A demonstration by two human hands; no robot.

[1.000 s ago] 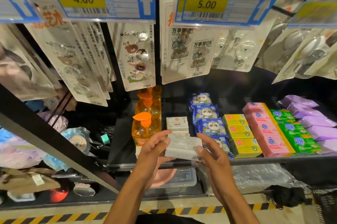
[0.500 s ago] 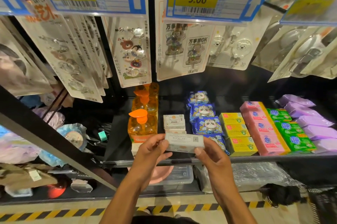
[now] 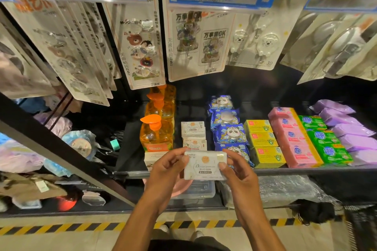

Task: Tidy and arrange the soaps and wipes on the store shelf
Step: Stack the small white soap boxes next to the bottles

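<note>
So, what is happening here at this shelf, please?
A person holds one white soap box in both hands, the left hand pinching its left end and the right hand its right end. The box is at the front edge of the shelf, not yet set down. Behind it two similar boxes lie in a row between the orange bottles and the panda packs.
</note>
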